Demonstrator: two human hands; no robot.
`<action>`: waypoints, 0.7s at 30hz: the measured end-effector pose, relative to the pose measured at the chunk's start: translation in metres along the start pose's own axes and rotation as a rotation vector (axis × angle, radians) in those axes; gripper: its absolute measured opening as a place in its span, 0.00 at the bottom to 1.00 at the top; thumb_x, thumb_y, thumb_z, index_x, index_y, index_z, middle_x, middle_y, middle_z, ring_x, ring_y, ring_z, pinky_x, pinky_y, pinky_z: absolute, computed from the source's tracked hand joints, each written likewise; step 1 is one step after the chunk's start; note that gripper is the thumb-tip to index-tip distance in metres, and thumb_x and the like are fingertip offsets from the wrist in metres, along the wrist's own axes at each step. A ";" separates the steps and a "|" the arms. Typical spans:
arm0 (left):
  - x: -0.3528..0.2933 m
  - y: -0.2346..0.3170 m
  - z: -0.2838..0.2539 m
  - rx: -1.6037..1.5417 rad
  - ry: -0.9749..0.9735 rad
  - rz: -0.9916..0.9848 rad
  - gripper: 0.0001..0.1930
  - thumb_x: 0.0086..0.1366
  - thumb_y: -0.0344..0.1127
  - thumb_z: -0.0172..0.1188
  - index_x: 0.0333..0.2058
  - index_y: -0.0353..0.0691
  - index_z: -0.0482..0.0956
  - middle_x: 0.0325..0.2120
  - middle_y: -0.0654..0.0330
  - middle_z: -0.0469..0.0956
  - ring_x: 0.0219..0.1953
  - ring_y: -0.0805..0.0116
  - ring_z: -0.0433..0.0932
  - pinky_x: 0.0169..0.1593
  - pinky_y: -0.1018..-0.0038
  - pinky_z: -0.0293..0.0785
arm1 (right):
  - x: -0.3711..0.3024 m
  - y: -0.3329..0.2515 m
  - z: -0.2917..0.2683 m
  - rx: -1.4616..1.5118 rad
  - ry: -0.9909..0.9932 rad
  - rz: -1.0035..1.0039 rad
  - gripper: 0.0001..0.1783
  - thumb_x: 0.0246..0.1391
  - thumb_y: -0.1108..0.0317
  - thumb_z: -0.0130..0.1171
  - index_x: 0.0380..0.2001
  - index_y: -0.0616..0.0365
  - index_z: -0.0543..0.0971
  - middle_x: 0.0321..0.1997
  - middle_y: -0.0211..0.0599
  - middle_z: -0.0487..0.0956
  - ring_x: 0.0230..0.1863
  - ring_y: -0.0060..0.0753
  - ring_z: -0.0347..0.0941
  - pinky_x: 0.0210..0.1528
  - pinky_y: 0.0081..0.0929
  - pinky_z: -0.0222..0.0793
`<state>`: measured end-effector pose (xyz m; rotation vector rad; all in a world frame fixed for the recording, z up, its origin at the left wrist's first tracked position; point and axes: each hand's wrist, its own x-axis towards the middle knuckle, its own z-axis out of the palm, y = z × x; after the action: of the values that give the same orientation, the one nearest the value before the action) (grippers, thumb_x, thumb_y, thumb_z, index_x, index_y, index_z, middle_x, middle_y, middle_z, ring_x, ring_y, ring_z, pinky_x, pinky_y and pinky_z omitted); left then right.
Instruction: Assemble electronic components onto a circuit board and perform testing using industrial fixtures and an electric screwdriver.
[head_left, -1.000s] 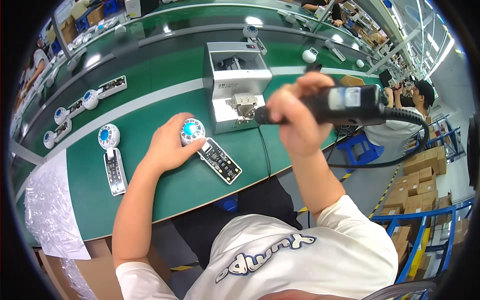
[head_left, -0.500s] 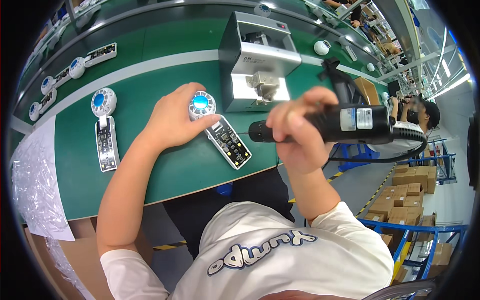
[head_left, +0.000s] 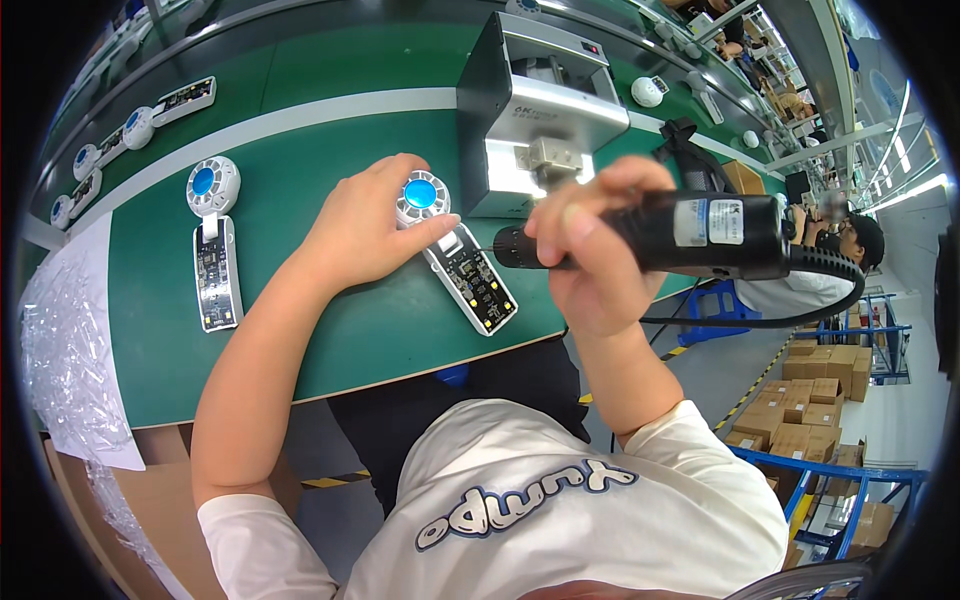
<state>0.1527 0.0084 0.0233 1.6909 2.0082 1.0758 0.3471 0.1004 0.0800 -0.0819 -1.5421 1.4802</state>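
My left hand is closed on a white device with a blue-centred round head, lying on the green table. Its thumb presses where the head meets the handle. The handle's exposed dark circuit board slants toward the table's front edge. My right hand grips a black corded electric screwdriver level. The screwdriver's thin bit points left, close to the upper right edge of the board; I cannot tell whether it touches. Left of my left hand lies a similar device, its board also bare.
A grey metal screw feeder stands just behind the screwdriver. More such devices lie along the rail at the back left. Clear plastic wrap covers the left table end. At right are a blue stool, stacked cartons and another person.
The view has shifted slightly. The screwdriver bit sits a little nearer the board than before. My left hand keeps its hold on the device.
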 end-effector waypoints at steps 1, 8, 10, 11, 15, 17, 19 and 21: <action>0.001 -0.001 0.001 -0.005 0.009 0.006 0.30 0.56 0.51 0.67 0.48 0.32 0.74 0.42 0.46 0.79 0.43 0.47 0.79 0.47 0.61 0.76 | 0.001 0.001 0.000 -0.006 0.005 0.009 0.21 0.51 0.76 0.55 0.48 0.58 0.66 0.21 0.35 0.73 0.21 0.30 0.70 0.33 0.34 0.71; 0.005 0.001 0.002 -0.046 -0.006 0.037 0.28 0.56 0.49 0.67 0.48 0.32 0.74 0.42 0.46 0.79 0.42 0.47 0.80 0.46 0.61 0.76 | 0.002 0.006 0.002 0.003 -0.078 0.047 0.18 0.49 0.80 0.56 0.44 0.58 0.67 0.22 0.35 0.73 0.21 0.28 0.70 0.32 0.32 0.71; 0.003 -0.001 0.005 0.001 0.045 0.056 0.28 0.56 0.48 0.67 0.47 0.32 0.74 0.42 0.47 0.79 0.42 0.48 0.80 0.45 0.62 0.76 | 0.005 0.002 -0.002 -0.062 -0.117 0.030 0.18 0.49 0.78 0.56 0.45 0.56 0.67 0.21 0.35 0.72 0.20 0.30 0.69 0.33 0.35 0.70; 0.002 -0.001 0.004 0.004 0.047 0.071 0.28 0.56 0.48 0.67 0.47 0.32 0.74 0.42 0.47 0.79 0.42 0.48 0.80 0.45 0.62 0.76 | 0.008 -0.006 -0.008 -0.062 -0.141 -0.007 0.18 0.49 0.78 0.56 0.44 0.56 0.67 0.22 0.35 0.72 0.20 0.30 0.69 0.33 0.35 0.70; 0.001 0.006 0.003 -0.026 0.003 -0.027 0.27 0.55 0.47 0.67 0.47 0.33 0.75 0.41 0.48 0.80 0.41 0.49 0.80 0.44 0.62 0.76 | 0.022 -0.032 -0.029 -0.075 -0.038 -0.191 0.16 0.49 0.79 0.55 0.42 0.56 0.67 0.23 0.35 0.72 0.20 0.31 0.69 0.32 0.36 0.71; 0.004 0.008 0.001 -0.015 0.007 -0.015 0.26 0.55 0.47 0.67 0.46 0.33 0.75 0.41 0.48 0.80 0.41 0.49 0.81 0.44 0.63 0.76 | 0.029 -0.030 -0.034 -0.075 0.122 -0.302 0.16 0.49 0.79 0.55 0.42 0.56 0.67 0.23 0.36 0.72 0.20 0.31 0.69 0.32 0.37 0.71; 0.005 0.009 0.001 -0.008 0.001 -0.007 0.26 0.55 0.47 0.67 0.46 0.33 0.75 0.40 0.48 0.80 0.41 0.49 0.81 0.44 0.63 0.76 | 0.029 -0.016 -0.035 -0.077 0.128 -0.364 0.18 0.49 0.82 0.56 0.43 0.58 0.67 0.24 0.35 0.73 0.22 0.28 0.71 0.31 0.32 0.72; 0.005 0.010 0.001 -0.004 -0.007 -0.011 0.26 0.55 0.47 0.67 0.46 0.33 0.76 0.40 0.48 0.80 0.41 0.49 0.81 0.44 0.63 0.76 | 0.027 -0.013 -0.037 -0.079 0.135 -0.394 0.19 0.50 0.83 0.57 0.44 0.59 0.66 0.25 0.35 0.73 0.23 0.27 0.71 0.31 0.30 0.73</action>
<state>0.1591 0.0137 0.0310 1.6775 2.0076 1.0685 0.3640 0.1411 0.0979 0.0717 -1.4112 1.0816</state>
